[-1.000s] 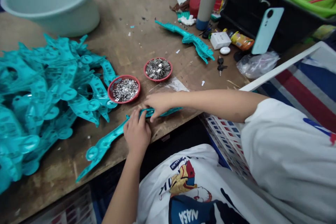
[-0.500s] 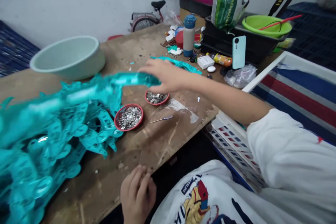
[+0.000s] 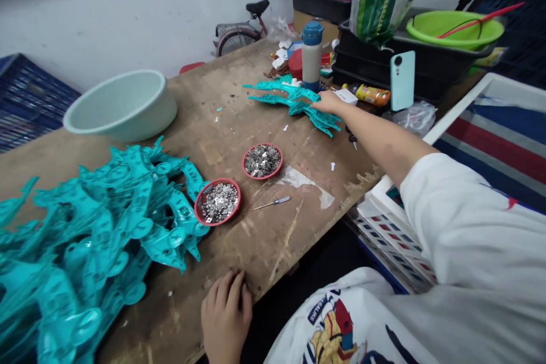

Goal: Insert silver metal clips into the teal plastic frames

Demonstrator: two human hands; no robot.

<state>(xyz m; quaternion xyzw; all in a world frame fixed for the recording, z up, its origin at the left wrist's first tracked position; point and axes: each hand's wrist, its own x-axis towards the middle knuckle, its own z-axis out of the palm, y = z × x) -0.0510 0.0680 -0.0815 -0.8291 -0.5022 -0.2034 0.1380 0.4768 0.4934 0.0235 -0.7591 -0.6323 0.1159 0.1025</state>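
At the far side of the table, my right hand [image 3: 330, 102] is closed on the end of a teal plastic part [image 3: 294, 103], beside another teal piece. My left hand [image 3: 227, 310] rests at the table's near edge, its fingers bent and close together; whether anything is under them is hidden. A large heap of teal plastic parts [image 3: 115, 222] covers the left of the table. Two red bowls of small metal pieces, a nearer one [image 3: 218, 202] and a farther one [image 3: 262, 161], stand between the heap and a small screwdriver [image 3: 273, 203].
A pale green basin [image 3: 123, 105] stands at the back left. Behind my right hand are a bottle [image 3: 311, 57], a phone [image 3: 402, 81] standing upright and black trays with a green bowl [image 3: 456, 31]. White crates [image 3: 394, 219] stand at the right, past the table edge.
My right hand has carried the long teal part from above the heap and bowls to the far side, beside the other teal piece. My left hand has uncurled somewhat onto the table edge.
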